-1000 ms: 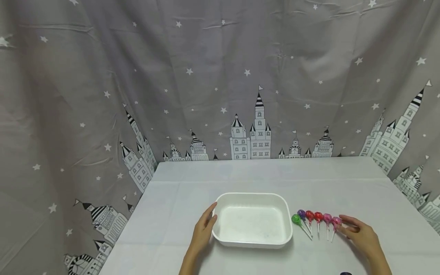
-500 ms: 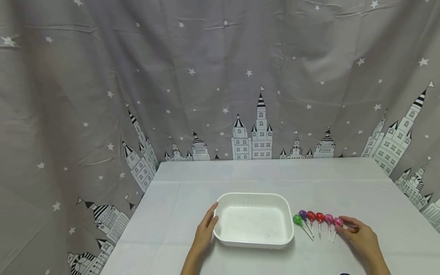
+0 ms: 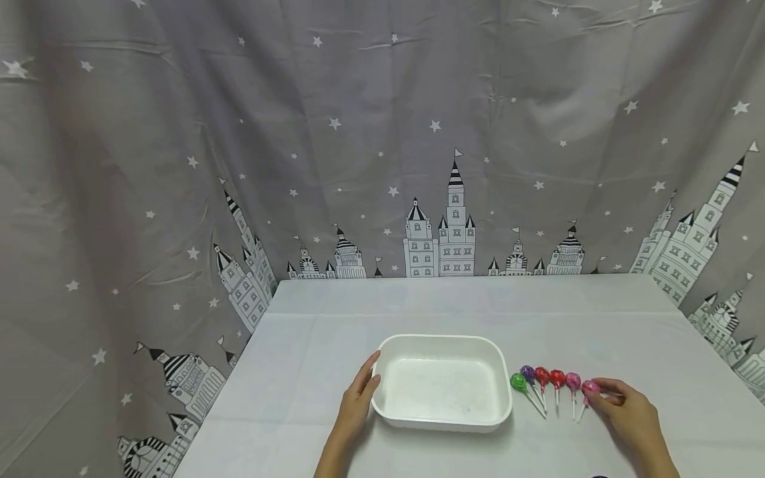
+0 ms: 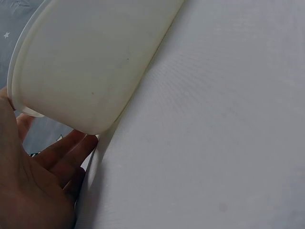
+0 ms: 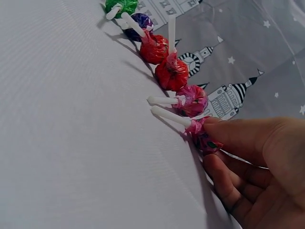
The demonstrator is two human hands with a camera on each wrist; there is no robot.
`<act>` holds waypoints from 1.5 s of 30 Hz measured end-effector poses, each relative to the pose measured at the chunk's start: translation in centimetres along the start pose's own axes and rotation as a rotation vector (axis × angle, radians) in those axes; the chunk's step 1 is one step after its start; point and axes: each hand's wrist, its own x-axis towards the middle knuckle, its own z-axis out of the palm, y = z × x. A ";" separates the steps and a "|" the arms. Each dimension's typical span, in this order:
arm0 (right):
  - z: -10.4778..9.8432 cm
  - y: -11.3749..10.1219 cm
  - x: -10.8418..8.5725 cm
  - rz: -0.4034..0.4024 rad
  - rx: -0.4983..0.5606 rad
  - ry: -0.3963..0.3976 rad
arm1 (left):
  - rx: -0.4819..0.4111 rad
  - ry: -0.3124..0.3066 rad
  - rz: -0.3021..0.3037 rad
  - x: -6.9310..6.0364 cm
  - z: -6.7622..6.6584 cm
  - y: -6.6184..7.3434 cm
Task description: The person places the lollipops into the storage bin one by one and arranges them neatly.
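In the head view, a white rectangular tray (image 3: 442, 426) stands with nothing in it. My left hand (image 3: 354, 403) rests against its left end, thumb and index fingertip at the rim and fingers loosely bent. The left wrist view has the other fingers (image 4: 66, 152) low beside the tray's outer wall. To the tray's right, my right hand (image 3: 632, 415) pinches the rightmost pink lollipop (image 5: 205, 138) by its wrapped head, between thumb and fingers. Its white stick points toward the front and seems close to the cloth.
Left of the held one lie a second pink lollipop (image 3: 572, 381), two red lollipops (image 3: 557, 378), a purple lollipop (image 3: 527, 372) and a green lollipop (image 3: 518, 382) in a row. A dark object (image 3: 599, 477) barely shows at the bottom edge. A grey castle-print curtain (image 3: 358, 133) hangs behind.
The right hand stays at the rightmost pink lollipop, whose head has tilted slightly. The left hand keeps its place at the tray. The whole view has shifted a little.
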 end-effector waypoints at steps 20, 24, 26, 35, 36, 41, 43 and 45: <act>-2.0 0.6 0.0 0.000 0.071 -0.069 | -0.013 -0.008 -0.007 0.3 0.0 0.2; -2.1 0.5 0.0 0.019 0.067 -0.080 | -0.001 -0.008 -0.016 0.1 -0.1 0.8; -2.1 0.6 -0.1 0.028 0.065 -0.090 | 0.005 -0.011 -0.023 -0.2 -0.2 1.5; -2.1 0.5 0.2 0.085 0.098 -0.109 | 0.008 -0.009 -0.002 0.2 -0.1 -0.1; -2.1 0.4 0.2 0.097 0.106 -0.116 | 0.000 -0.007 -0.003 0.2 -0.2 -0.1; -2.2 0.4 0.3 0.133 0.124 -0.136 | -0.002 -0.007 -0.006 0.0 -0.1 0.0; -2.3 0.4 0.3 0.143 0.122 -0.140 | -0.006 -0.006 -0.016 0.0 -0.1 0.1; -2.3 0.3 0.4 0.152 0.120 -0.141 | -0.006 -0.009 -0.017 -0.1 0.0 0.1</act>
